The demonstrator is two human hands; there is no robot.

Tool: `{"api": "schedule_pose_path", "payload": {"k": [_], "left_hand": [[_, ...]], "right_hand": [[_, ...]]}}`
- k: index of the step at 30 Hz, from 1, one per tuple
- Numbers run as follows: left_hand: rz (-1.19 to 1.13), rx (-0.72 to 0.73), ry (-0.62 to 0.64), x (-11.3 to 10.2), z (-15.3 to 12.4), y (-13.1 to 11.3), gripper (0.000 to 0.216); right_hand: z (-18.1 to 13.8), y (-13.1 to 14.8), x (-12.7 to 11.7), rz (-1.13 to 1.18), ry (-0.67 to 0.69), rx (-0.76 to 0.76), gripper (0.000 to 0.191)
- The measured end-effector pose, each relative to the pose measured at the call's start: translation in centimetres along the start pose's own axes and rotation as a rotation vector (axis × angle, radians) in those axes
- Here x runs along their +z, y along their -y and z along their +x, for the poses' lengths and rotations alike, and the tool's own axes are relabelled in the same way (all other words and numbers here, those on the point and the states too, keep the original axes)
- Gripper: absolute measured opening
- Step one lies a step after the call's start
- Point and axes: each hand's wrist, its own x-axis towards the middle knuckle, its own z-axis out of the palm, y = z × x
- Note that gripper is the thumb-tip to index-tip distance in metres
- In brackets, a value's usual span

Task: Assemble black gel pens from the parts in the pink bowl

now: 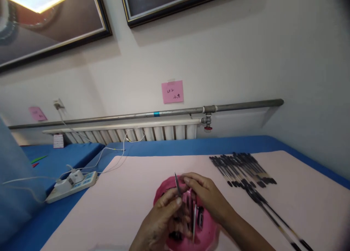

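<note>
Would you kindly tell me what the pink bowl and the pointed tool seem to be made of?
The pink bowl looks like smooth plastic, given its evenly coloured wall. The pointed tool is probably satin metal, given its grey, tapering tip.

Both hands over the pink bowl, pointed metal tool gripped on the left.
Your left hand (pixel 157 221) pinches the pointed metal tool (pixel 177 183) between thumb and fingers, tip up; your right hand (pixel 203 192) sits just beside it, its fingertips near the tool, contact indeterminate. Below, the pink bowl (pixel 214 238) contains small dark items, partly hidden by your hands, and rests on the pale pink sheet (pixel 117 198). To your right, black-ended sticks (pixel 242 167) lie in a row. To your left, the power strip (pixel 90 180), with white plugs (pixel 76 176) fitted, rests on the blue surface (pixel 27 221).
</note>
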Motion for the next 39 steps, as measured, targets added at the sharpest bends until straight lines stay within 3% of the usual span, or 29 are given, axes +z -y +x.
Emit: {"api": "schedule_pose_path", "payload": {"k": [7, 11, 14, 18, 22, 25, 28, 30, 34, 39], "left_hand": [[0.094, -0.090, 0.026, 0.2, -0.1, 0.1, 0.040], [0.129, -0.119, 0.048, 0.1, -0.4, 0.0, 0.029], [0.193, -0.169, 0.091, -0.5, -0.8, -0.1, 0.022], [0.201, -0.172, 0.075, -1.4, -1.0, -0.7, 0.020], [0.031, 0.041, -0.031, -2.0, -0.2, -1.5, 0.014], [-0.212, 0.158, -0.193, -2.2, 0.5, -2.1, 0.011], [-0.454, 0.211, -0.334, -2.3, 1.0, -2.4, 0.006], [-0.589, 0.234, -0.390, -2.2, 1.1, -2.5, 0.014], [-0.725, 0.228, -0.447, -1.9, 1.4, -2.6, 0.021], [-0.733, 0.218, -0.443, -1.7, 1.7, -2.2, 0.022]], "right_hand": [[-0.1, 0.3, 0.1, 0.312, 0.056, 0.121, 0.017], [0.2, -0.4, 0.1, 0.361, 0.014, 0.153, 0.014], [0.9, -0.8, -0.6, 0.492, -0.150, 0.139, 0.017], [1.9, -0.4, -3.2, 0.692, -0.543, 0.035, 0.026], [2.5, 0.4, -6.2, 0.752, -0.674, -0.046, 0.027], [2.4, 0.9, -6.2, 0.807, -0.621, -0.007, 0.025], [1.7, 1.2, -4.0, 0.762, -0.498, -0.020, 0.025], [1.0, 1.3, -2.2, 0.727, -0.417, -0.037, 0.026], [0.1, 1.1, -0.1, 0.707, -0.353, -0.087, 0.025], [-0.1, 0.7, 0.0, 0.709, -0.348, -0.092, 0.021]]}}
